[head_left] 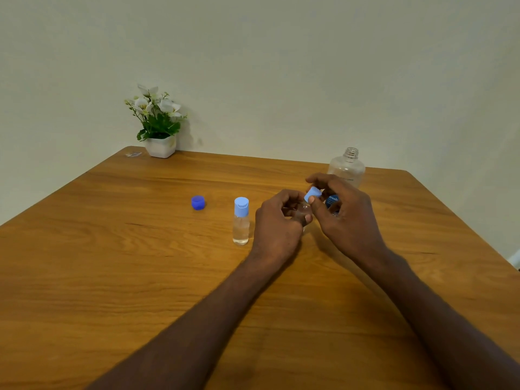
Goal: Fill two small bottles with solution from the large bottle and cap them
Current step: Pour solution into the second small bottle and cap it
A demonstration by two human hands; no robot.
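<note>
Left hand: I see my left hand curled round a small clear bottle. Most of this bottle is hidden by my fingers.
Right hand: my right hand pinches a light blue cap between thumb and fingers. The cap is tilted and sits at the top of the small clear bottle. I cannot tell if it is on all the way.
Done bottle: a second small bottle stands up straight just left of my left hand. It has clear liquid inside and its light blue cap is on.
Big bottle: the large bottle stands behind my right hand, near the far edge. Its top is open. My hand hides its lower part.
Dark blue cap: a dark blue cap lies alone on the table, well left of the bottles.
Far corner: a white pot of flowers stands by the wall.
</note>
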